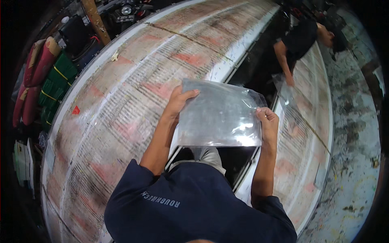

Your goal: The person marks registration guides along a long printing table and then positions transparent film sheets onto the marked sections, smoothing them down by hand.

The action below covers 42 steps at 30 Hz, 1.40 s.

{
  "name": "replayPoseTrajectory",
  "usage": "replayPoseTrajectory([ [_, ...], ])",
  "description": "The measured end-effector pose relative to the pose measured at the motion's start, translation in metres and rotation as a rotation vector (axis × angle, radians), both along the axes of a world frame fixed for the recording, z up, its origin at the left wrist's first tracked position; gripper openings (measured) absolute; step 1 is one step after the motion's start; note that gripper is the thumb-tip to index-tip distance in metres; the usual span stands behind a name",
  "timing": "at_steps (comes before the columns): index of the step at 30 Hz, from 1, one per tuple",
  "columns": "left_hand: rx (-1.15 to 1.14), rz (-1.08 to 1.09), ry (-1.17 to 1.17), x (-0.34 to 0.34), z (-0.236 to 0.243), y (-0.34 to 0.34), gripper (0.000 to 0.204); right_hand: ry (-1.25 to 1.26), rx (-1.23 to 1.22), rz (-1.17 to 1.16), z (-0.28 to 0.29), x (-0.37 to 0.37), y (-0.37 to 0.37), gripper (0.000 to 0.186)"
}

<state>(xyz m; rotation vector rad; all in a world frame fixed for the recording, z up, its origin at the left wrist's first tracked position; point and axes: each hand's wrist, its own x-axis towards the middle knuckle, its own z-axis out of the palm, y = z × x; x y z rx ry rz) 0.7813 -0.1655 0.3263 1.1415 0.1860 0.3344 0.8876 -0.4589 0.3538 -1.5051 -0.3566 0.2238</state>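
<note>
I hold a clear, glossy rectangular plastic sheet [219,115] out in front of my body with both hands. My left hand [181,101] grips its upper left side, thumb over the top surface. At the upper right side, my right hand [267,121] is closed on the edge, thumb and fingers pinching it. Beneath and to the left lies a long printing table [121,121] with stained, streaked surface and red patches. A second similar long table [304,162] runs along my right, with a dark gap between the two.
A co-worker [302,44] in dark clothing bends over the right table, a hand on another clear sheet [287,99]. Red rolled bundles [34,89], green wrapped packs [58,81], a wooden post [97,22] and a parked motorbike [126,12] are at the left. A paint-spattered floor [352,162] lies right.
</note>
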Motion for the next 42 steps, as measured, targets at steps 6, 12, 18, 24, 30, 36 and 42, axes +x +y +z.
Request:
replayPoseTrajectory([
  [6, -0.143, 0.027, 0.005, 0.180, -0.012, 0.059, 0.027, -0.083, -0.038, 0.090, 0.001, 0.207, 0.075, 0.021],
  [12, -0.106, 0.231, 0.025, 0.298, -0.039, 0.092, 0.030, -0.173, -0.077, 0.253, -0.024, 0.368, 0.132, 0.024],
  [18, -0.133, 0.368, 0.213, 0.357, -0.158, 0.090, 0.044, -0.026, -0.284, 0.267, -0.159, 0.444, 0.148, 0.030],
  [24, -0.181, 0.374, 0.815, 0.354, -0.267, 0.058, 0.023, 0.130, -0.559, 0.167, -0.299, 0.427, 0.121, 0.019],
  [30, 0.320, 0.271, 0.936, 0.313, -0.265, 0.034, 0.043, -0.130, -0.866, 0.031, -0.275, 0.411, 0.116, 0.015],
  [36, 0.725, 0.668, 0.964, 0.310, -0.270, 0.009, 0.040, 0.040, -0.677, 0.204, -0.275, 0.442, 0.102, 0.019],
  [42, 0.703, 0.438, 0.977, 0.328, -0.249, 0.003, 0.045, -0.454, -0.582, 0.059, -0.245, 0.450, 0.130, 0.007],
])
